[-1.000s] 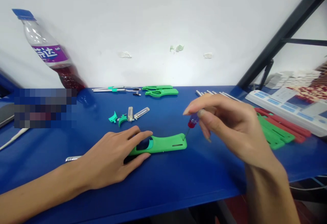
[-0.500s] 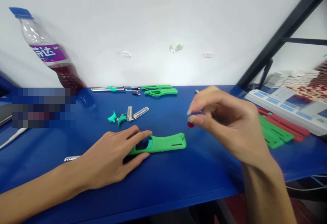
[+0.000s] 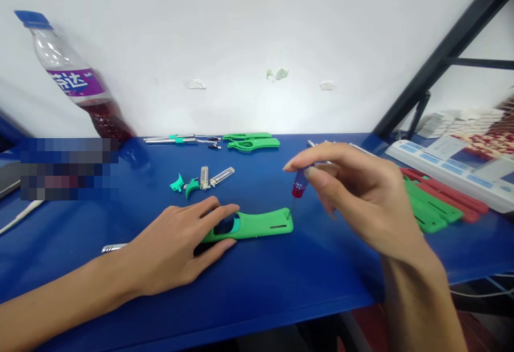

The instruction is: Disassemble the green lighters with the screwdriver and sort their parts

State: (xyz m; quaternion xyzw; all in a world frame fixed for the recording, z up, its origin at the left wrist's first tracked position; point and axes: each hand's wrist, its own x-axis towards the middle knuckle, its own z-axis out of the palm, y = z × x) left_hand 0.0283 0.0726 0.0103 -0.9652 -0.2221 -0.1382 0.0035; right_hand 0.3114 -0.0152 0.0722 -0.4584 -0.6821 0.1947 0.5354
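Observation:
A long-nosed lighter with a green body [image 3: 261,224] lies flat on the blue table, its metal tube [image 3: 113,247] poking out left beyond my wrist. My left hand [image 3: 180,242] grips it around the teal trigger area, thumb on the near side and fingers on the far side. With thumb and fingertips, my right hand [image 3: 357,191] holds a small screwdriver [image 3: 298,185] with a translucent blue and red handle. The screwdriver stands slightly tilted, its tip at the hole in the lighter's right end. My palm hides the lighter's left part.
Behind lie teal triggers [image 3: 191,186], small clear fuel tanks [image 3: 222,177], metal tubes with wires [image 3: 172,140] and green shell halves [image 3: 255,143]. Green shells [image 3: 429,207] and red shells [image 3: 453,194] sit right, beside a white power strip [image 3: 450,172]. A drink bottle [image 3: 76,81] stands back left.
My right fingers have turned and shifted on the screwdriver, so more of its handle shows. The lighter and my left hand have stayed put.

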